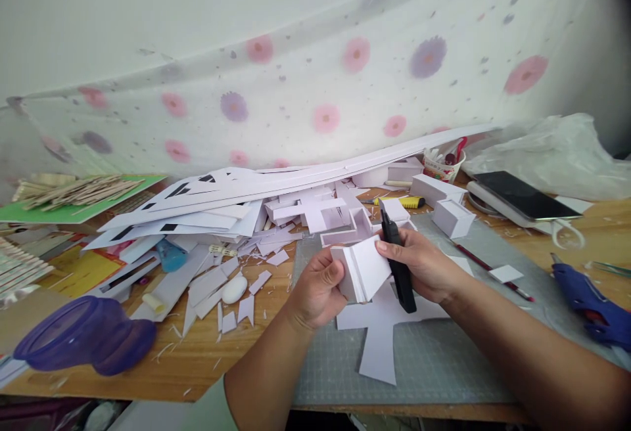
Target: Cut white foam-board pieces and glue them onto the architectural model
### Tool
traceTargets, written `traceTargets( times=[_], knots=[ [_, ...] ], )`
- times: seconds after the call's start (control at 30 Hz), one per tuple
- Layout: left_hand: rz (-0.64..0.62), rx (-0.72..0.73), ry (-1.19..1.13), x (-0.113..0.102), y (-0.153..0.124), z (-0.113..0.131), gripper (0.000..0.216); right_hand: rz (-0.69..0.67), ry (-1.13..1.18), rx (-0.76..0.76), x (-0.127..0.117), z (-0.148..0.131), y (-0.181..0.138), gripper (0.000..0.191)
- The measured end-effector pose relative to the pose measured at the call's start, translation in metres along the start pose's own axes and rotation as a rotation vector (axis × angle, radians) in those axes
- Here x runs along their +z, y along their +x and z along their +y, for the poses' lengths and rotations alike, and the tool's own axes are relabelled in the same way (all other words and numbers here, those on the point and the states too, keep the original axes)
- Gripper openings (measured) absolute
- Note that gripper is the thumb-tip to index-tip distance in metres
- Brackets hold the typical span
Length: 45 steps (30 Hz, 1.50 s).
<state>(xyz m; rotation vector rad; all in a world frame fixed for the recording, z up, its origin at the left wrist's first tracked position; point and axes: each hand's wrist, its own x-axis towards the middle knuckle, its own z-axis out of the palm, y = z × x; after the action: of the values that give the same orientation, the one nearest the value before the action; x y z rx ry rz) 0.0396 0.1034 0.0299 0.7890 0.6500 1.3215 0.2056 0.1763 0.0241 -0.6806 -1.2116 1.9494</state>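
My left hand (318,290) is closed on a small white foam-board box (369,261), gripping its left side. A black utility knife (398,260) is in my right hand (426,263), its tip pointing up and away from me. The thumb of that hand also touches the box's upper right corner. Beneath both hands, a white cross-shaped board cutout (377,345) lies on the grey cutting mat (434,368). Just behind them is an open white tray-like piece (362,224). My right hand's lower fingers are hidden behind the knife and box.
Left are white board scraps (211,286), a purple translucent container (89,336) and stacked sheets (197,201). A yellow cutter (407,202), white boxes (453,217) and a pencil (486,263) lie behind and right. Further right are a blue glue gun (589,296) and phone (525,194).
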Motion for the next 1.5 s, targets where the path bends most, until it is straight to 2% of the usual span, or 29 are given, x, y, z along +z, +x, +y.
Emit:
traceTargets(
  times=[0.1, 0.2, 0.33, 0.47, 0.63, 0.93, 1.1, 1.17, 1.27, 1.33, 1.37, 1.43, 1.5],
  knots=[
    [0.025, 0.038, -0.013, -0.001, 0.002, -0.001, 0.040, 0.046, -0.007, -0.011, 0.000, 0.000, 0.000, 0.038],
    [0.137, 0.096, -0.029, -0.002, 0.006, 0.000, 0.039, 0.124, -0.016, -0.074, 0.000, -0.002, 0.000, 0.049],
    [0.328, 0.194, -0.073, -0.001, 0.012, 0.001, 0.026, 0.206, -0.086, -0.191, 0.002, -0.003, 0.000, 0.037],
    [0.421, 0.286, -0.097, 0.003, 0.014, -0.001, 0.021, 0.304, -0.119, -0.279, 0.008, 0.004, 0.002, 0.034],
    [0.447, 0.344, -0.120, 0.005, 0.013, -0.002, 0.021, 0.429, -0.101, -0.356, 0.014, 0.014, 0.002, 0.037],
    [0.453, 0.399, -0.195, 0.016, 0.011, 0.001, 0.017, 0.414, -0.043, -0.394, 0.022, 0.019, 0.001, 0.035],
    [0.528, 0.473, -0.187, 0.008, 0.011, 0.014, 0.025, 0.443, -0.209, -0.470, 0.027, 0.032, -0.006, 0.030],
    [0.517, 0.479, -0.161, 0.001, 0.011, 0.019, 0.028, 0.429, -0.276, -0.489, 0.025, 0.029, -0.005, 0.029],
    [0.503, 0.485, -0.079, -0.008, 0.012, 0.023, 0.029, 0.489, -0.307, -0.530, 0.001, 0.005, 0.003, 0.028],
    [0.529, 0.480, 0.014, -0.012, 0.014, 0.022, 0.030, 0.667, -0.326, -0.571, -0.029, -0.021, 0.009, 0.028],
    [0.538, 0.454, 0.069, -0.013, 0.015, 0.020, 0.031, 0.810, -0.359, -0.578, -0.047, -0.034, 0.011, 0.027],
    [0.503, 0.359, 0.179, -0.013, 0.016, 0.015, 0.033, 1.060, -0.538, -0.500, -0.083, -0.056, 0.014, 0.027],
    [0.444, 0.260, 0.256, -0.011, 0.016, 0.009, 0.035, 1.122, -0.621, -0.465, -0.114, -0.067, 0.015, 0.029]
  ],
)
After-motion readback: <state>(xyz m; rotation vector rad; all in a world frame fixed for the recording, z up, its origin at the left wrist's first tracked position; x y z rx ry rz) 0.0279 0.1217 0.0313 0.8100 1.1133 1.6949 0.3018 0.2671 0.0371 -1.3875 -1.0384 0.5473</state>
